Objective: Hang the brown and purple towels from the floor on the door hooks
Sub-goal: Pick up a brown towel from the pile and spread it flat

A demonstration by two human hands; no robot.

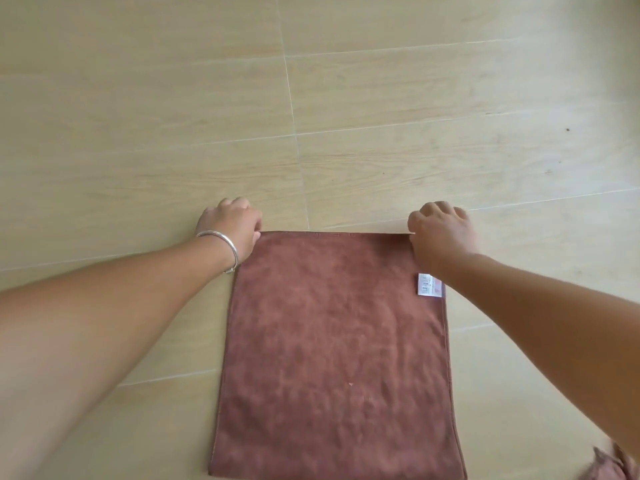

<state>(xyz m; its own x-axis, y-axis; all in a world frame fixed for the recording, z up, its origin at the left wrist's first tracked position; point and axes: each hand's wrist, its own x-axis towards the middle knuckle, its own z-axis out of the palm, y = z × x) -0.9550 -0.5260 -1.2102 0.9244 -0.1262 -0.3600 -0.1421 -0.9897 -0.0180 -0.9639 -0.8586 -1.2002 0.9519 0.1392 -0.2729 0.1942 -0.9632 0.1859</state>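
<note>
— On the floor, how many towels do you count?

— One brown towel (332, 341), spread flat on the pale wood-look floor (381, 81), with a single white label (429, 285) at its right edge. At the bottom right corner a bit of pinkish-brown fabric (606, 465) shows; I cannot tell what it is.

— And hands?

— Two. The left hand (232, 225) has its fingers curled at the towel's far left corner, pinching it. The right hand (440, 230) does likewise at the far right corner, fingers bent over the edge. One silver bangle (221, 244) sits on the left wrist.

— What about the surface?

— Long light planks with thin pale seams, one seam running from the top down towards the towel's far edge. A few small dark specks lie on the boards at the right. No walls are in view.
</note>
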